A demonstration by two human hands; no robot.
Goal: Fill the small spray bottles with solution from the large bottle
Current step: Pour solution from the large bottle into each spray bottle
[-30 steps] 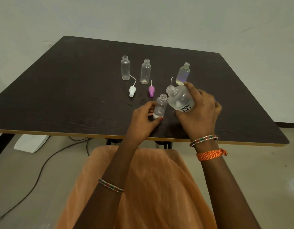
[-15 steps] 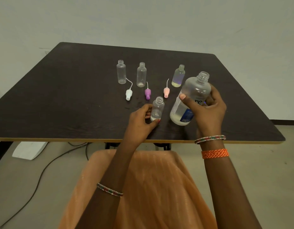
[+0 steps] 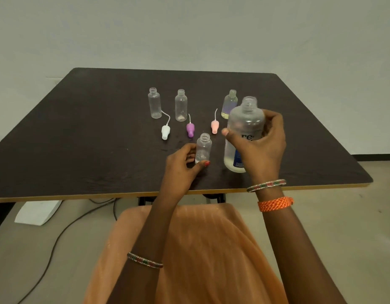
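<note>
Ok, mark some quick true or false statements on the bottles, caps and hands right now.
1. The large bottle stands upright, gripped by the right hand. True.
2. The left hand holds the purple cap. False: it holds the nearest small bottle.
3. Three spray caps lie loose on the table. True.
4. Every small bottle is capped. False: all four are open.

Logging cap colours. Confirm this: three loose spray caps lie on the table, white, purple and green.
Not quite. The head view shows three loose caps on the table: white cap, purple cap and a pink cap, not green.
</note>
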